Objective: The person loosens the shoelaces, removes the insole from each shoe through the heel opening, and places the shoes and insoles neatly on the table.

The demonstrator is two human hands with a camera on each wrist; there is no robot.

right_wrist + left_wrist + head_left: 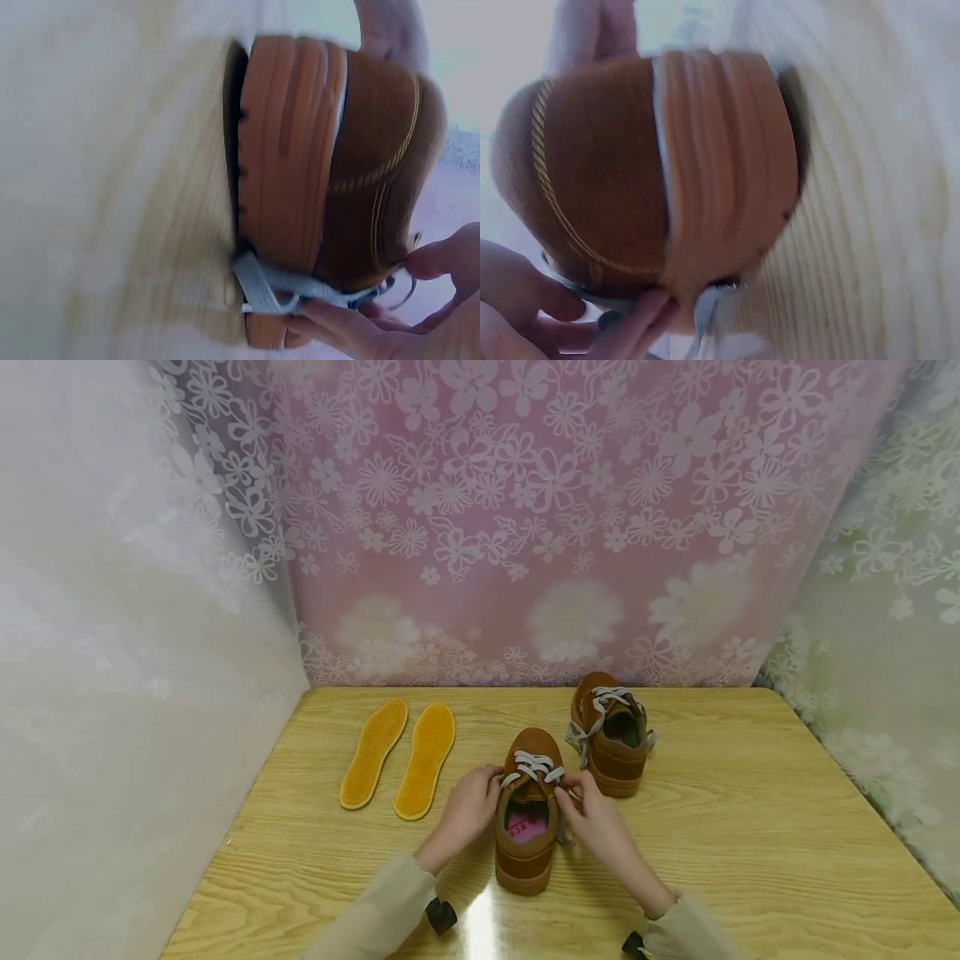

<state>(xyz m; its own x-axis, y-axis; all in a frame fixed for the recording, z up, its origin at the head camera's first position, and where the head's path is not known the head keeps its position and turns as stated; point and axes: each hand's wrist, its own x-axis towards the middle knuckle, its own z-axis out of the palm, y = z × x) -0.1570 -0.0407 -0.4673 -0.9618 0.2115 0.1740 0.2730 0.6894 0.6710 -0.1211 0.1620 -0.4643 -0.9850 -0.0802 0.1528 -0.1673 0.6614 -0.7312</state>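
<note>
A brown lace-up shoe (525,867) stands on the table between both hands, toe pointing away and heel toward me. Its pale grey laces (534,765) cross over the tongue, and a loose end hangs at the right side. Inside, a pink insole (527,828) with red lettering shows. My left hand (471,803) holds the shoe's left side near the eyelets. From the right, my right hand (600,823) grips the opposite edge, thumb at the eyelet flap and fingers against the lace and side, as the right wrist view shows. The sole (289,165) sits close over the wood.
A matching brown shoe (627,768) with its laces hanging down stands at the back right. Two yellow-orange insoles (373,755) lie side by side on the left of the wooden table (750,827). A pink flowered curtain (525,527) hangs behind the far edge.
</note>
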